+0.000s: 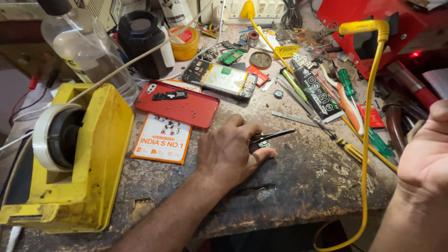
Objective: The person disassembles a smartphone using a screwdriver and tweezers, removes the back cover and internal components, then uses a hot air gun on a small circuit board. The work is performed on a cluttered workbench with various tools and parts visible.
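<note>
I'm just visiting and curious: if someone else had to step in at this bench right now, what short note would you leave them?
Left hand: resting on the worn bench top, tweezers in its grip, tips over a small green part.
Right hand: raised at the right edge, palm open, holding nothing.
Opened phone lies behind; its red back cover is off, beside it.
Done: the cover is removed.
Left: the phone is still open and the cover is not refitted.
</note>
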